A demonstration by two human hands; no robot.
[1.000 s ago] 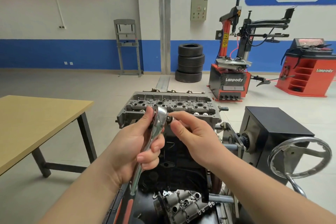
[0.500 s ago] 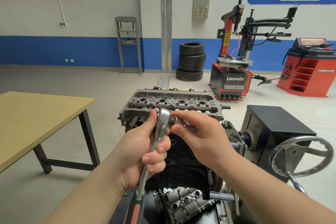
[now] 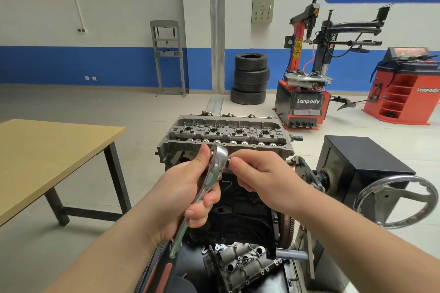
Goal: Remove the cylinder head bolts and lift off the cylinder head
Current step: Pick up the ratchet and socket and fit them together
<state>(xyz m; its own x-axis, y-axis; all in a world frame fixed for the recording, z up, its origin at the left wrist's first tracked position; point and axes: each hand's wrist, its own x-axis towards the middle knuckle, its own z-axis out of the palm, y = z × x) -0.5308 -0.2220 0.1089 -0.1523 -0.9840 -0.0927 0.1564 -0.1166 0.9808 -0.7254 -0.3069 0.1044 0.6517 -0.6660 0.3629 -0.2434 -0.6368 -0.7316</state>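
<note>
The grey cylinder head (image 3: 223, 134) sits on top of the dark engine block (image 3: 240, 211), which is mounted on a stand in front of me. My left hand (image 3: 188, 195) grips a chrome ratchet wrench (image 3: 209, 173) by its handle, head up, just in front of the cylinder head's near edge. My right hand (image 3: 259, 173) pinches a small part at the ratchet's head with thumb and fingertips. What the fingers hold there is mostly hidden.
A wooden table (image 3: 47, 157) stands at my left. The stand's steel handwheel (image 3: 395, 200) and black box (image 3: 364, 159) are at my right. A grey engine part (image 3: 240, 264) lies below the block. Stacked tyres (image 3: 251, 78) and red tyre machines (image 3: 307, 102) stand farther back.
Both hands and the ratchet stay together in front of the cylinder head with little shift. My right fingers have worked at the ratchet's head. The camera view has tilted slightly.
</note>
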